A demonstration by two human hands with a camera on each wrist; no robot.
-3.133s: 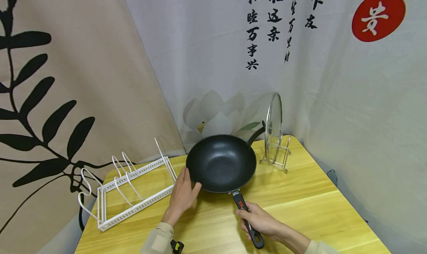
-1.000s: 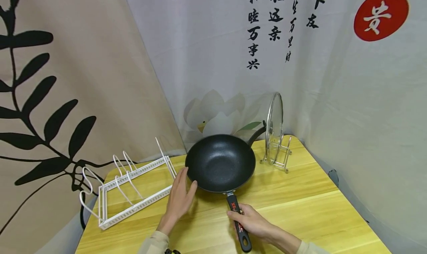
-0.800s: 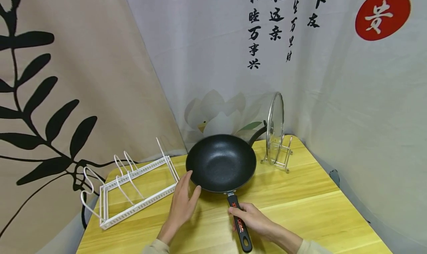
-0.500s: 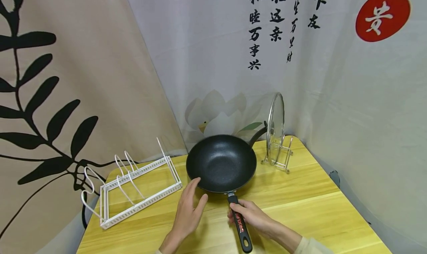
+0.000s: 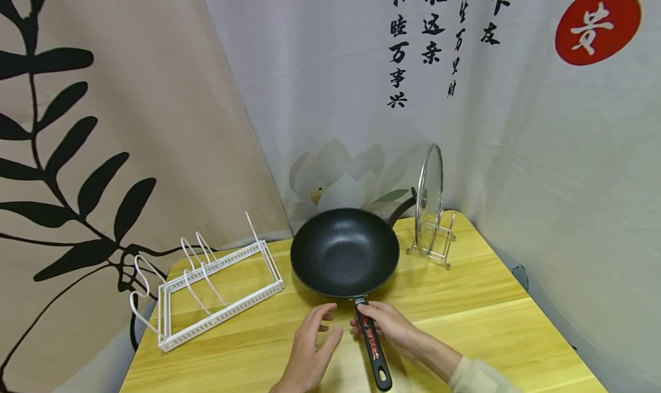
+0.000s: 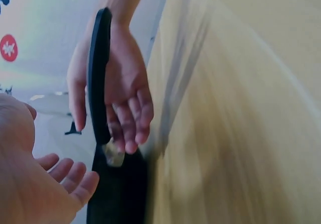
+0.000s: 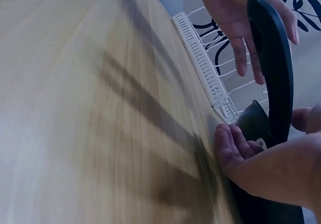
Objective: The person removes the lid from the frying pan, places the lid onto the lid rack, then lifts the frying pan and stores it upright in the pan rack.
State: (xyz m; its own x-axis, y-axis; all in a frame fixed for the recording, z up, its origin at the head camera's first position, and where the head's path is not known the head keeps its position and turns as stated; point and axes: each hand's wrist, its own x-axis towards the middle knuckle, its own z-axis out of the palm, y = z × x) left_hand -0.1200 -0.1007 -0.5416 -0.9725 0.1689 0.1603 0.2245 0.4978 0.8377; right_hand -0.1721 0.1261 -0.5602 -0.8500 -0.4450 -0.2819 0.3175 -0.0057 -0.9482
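A black wok (image 5: 345, 252) sits on the wooden table with its long handle (image 5: 373, 350) pointing toward me. At the back right, a short curved helper handle (image 5: 401, 209) rises from its rim. My right hand (image 5: 395, 330) is loosely around the long handle near the pan, thumb on one side and fingers (image 6: 131, 126) on the other. Those fingers are nearly straight in the left wrist view. Left of the handle, my left hand (image 5: 310, 350) holds nothing, its fingers loosely bent and apart from the wok.
A white dish rack (image 5: 222, 312) with wire loops stands on the table's left side. At the back right, a glass lid (image 5: 430, 201) stands upright in a small metal stand (image 5: 439, 246), close to the helper handle. A printed curtain (image 5: 335, 94) hangs behind the table.
My left hand has left the wok's rim and come back toward the long handle. My right hand has slid up the handle toward the pan, and its grip has loosened. The handle has swung left.
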